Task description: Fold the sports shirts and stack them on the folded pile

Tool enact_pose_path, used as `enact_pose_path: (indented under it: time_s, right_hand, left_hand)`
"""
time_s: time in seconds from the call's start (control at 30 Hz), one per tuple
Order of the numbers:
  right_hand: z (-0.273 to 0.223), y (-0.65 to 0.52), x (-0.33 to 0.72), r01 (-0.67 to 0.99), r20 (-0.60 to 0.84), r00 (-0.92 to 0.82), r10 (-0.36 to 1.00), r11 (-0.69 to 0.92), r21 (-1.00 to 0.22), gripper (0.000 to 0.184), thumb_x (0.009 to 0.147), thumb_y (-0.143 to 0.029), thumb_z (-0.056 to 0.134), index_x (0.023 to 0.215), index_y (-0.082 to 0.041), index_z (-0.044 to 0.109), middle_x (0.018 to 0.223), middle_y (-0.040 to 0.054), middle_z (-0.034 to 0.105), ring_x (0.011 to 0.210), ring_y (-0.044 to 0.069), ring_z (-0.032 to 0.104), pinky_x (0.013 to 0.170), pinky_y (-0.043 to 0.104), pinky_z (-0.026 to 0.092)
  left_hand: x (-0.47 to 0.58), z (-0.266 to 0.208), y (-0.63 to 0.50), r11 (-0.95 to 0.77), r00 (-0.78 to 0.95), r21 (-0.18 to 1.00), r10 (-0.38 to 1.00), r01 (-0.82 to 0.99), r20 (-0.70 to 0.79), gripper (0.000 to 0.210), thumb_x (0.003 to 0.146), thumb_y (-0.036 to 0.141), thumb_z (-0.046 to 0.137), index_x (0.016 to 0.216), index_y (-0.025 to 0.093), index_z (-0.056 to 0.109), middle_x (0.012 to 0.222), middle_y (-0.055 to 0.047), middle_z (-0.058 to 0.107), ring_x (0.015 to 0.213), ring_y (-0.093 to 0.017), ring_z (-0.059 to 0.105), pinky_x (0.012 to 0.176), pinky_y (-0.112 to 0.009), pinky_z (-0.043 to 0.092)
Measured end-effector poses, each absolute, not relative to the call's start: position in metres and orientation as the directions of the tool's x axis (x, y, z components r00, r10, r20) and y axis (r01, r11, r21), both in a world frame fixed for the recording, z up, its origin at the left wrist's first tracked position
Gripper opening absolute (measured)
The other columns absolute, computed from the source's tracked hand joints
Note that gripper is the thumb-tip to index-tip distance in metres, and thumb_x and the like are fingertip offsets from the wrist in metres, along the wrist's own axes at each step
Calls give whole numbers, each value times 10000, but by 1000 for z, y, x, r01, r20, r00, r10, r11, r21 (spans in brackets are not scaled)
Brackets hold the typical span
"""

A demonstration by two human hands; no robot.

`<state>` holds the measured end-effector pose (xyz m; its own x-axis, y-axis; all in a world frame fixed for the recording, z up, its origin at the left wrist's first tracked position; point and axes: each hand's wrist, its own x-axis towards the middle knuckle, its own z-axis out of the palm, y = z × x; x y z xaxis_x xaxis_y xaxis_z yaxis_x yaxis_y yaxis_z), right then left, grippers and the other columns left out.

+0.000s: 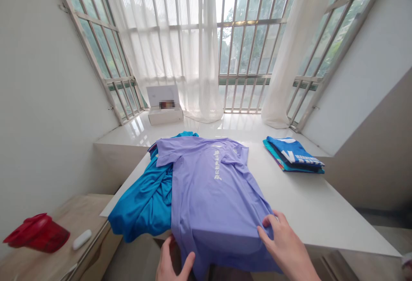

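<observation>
A purple T-shirt (206, 203) with white lettering lies spread front up on the white table, its lower part hanging over the near edge. My left hand (172, 261) is beside the hanging left side, thumb and fingers apart. At the shirt's lower right side, my right hand (285, 244) has thumb and fingertips curled closely on the fabric. Crumpled blue cloth (144, 203) lies partly under the T-shirt on the left and drapes over the edge.
A stack of folded clothes (294, 154), blue on top, rests at the table's right. Near the window stands an open white box (165, 116). On a lower wooden surface at left are a red cap-like item (40, 234) and a small white object (82, 239). White curtains (209, 58) hang behind.
</observation>
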<state>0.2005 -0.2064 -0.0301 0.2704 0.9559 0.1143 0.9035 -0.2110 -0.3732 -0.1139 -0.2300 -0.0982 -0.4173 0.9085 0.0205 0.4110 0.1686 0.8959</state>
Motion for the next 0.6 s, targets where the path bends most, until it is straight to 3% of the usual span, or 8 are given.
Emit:
enact_pose_path:
  time_s: [0.13, 0.23, 0.43, 0.6]
  right_hand:
    - [-32, -207, 202, 942, 146, 230, 962, -182, -282, 266, 880, -359, 412, 741, -225, 595, 1221, 145, 589, 1059, 291, 634, 881, 414, 504]
    - [-34, -207, 203, 950, 238, 210, 948, -140, -279, 271, 875, -358, 421, 775, -210, 625, 1252, 174, 566, 1170, 344, 557, 975, 483, 459]
    - [-25, -214, 192, 875, 369, 334, 867, -140, -463, 288, 897, -430, 422, 813, -224, 606, 1263, 159, 577, 1172, 320, 546, 987, 482, 454]
    - [-16, -214, 183, 758, 192, 450, 872, -259, -599, 292, 927, -492, 368, 902, -257, 540, 1002, 83, 698, 927, 252, 674, 830, 379, 497]
  left_hand:
    - [-112, -80, -223, 200, -335, 896, 940, 396, -62, 584, 696, 683, 650, 1012, 193, 612, 1004, -126, 732, 982, -323, 694, 858, -405, 558]
    - [-118, -75, -221, 202, -244, 913, 962, 355, -118, 548, 700, 728, 649, 875, 208, 634, 889, -94, 738, 884, -289, 698, 787, -344, 556]
    - [-129, -56, -226, 114, -227, 988, 970, 101, -89, 550, 796, 764, 546, 841, 219, 598, 754, -22, 671, 730, -203, 644, 700, -263, 525]
    - [-152, -25, -227, 147, -301, 971, 950, 187, -86, 627, 752, 846, 505, 876, 239, 600, 695, -3, 642, 665, -204, 611, 595, -251, 507]
